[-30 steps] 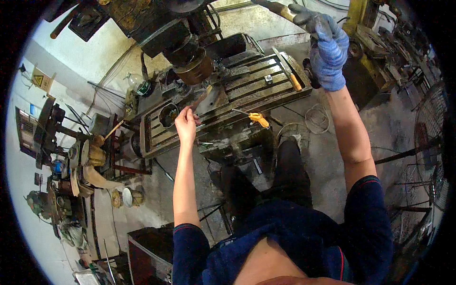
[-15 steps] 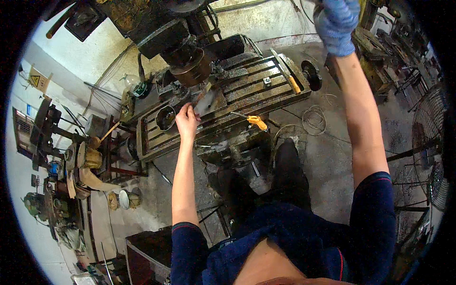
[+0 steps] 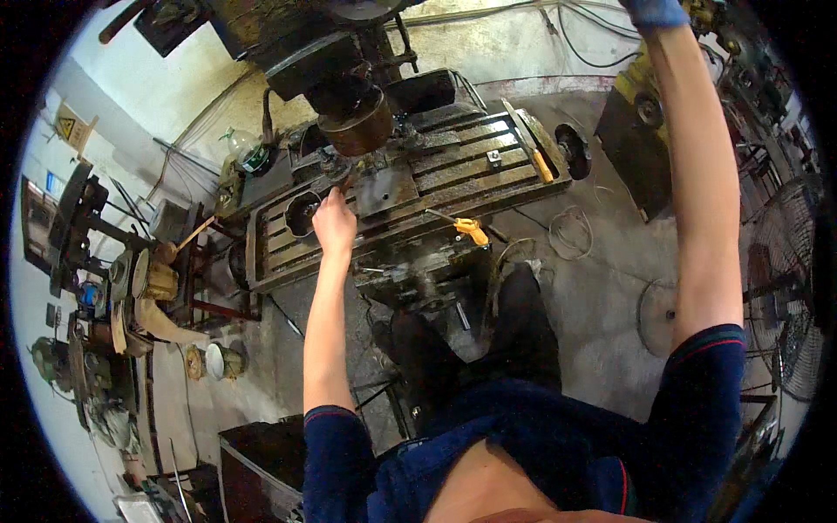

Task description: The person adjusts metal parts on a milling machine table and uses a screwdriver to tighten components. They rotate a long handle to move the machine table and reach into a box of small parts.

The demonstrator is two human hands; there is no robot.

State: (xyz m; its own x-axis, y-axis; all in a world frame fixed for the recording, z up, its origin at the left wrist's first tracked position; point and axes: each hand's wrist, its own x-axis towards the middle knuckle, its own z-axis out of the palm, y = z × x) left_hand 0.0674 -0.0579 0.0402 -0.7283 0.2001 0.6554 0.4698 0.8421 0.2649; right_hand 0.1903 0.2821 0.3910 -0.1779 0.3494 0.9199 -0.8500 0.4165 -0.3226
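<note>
The metal plate (image 3: 386, 187) lies on the slotted machine table (image 3: 471, 166) in the upper middle of the frame, under the drill head (image 3: 357, 126). The bare left hand (image 3: 334, 222) is closed at the plate's left edge, apparently steadying it. The gloved right hand (image 3: 656, 10) reaches up out of the top edge; its grip cannot be told. This looks like positioning before drilling, which calls for a steady hold.
</note>
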